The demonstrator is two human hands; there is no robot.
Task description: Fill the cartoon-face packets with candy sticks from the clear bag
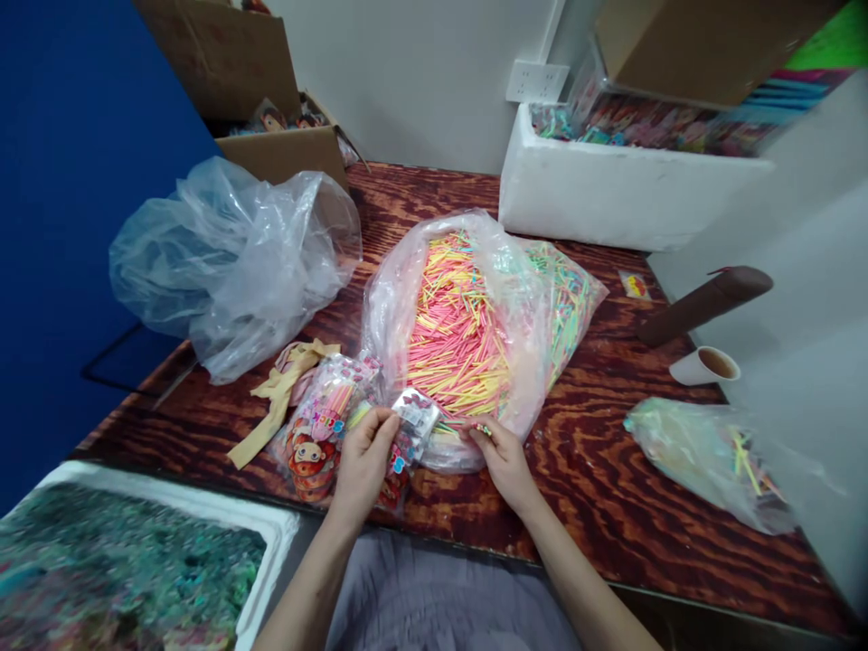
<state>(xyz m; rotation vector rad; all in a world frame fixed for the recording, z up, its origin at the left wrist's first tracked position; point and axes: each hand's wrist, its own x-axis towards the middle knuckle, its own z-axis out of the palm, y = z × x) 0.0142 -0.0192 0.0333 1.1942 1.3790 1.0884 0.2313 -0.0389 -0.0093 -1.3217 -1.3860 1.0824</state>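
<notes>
My left hand [364, 463] is closed, thumb against fingers, on a small printed plastic packet [416, 414] with a silvery top. To its right, my right hand [505, 463] pinches the ends of a few thin coloured sticks [451, 425] at the near edge of a large clear bag. That open bag [390, 298] is full of pink and yellow sticks [461, 339]. Beside my left hand lie several printed packets [316, 448] with a red-haired cartoon figure. Cream-coloured fabric gloves or finger covers [281, 398] rest behind them.
A crumpled clear bag [250, 262] lies left. Cardboard [288, 154] and white foam [610, 190] boxes stand behind. On the right are a brown cylinder [709, 303], a paper cup [692, 369] and a small bag [698, 452]. A foam tub [281, 533] sits below the table's left edge.
</notes>
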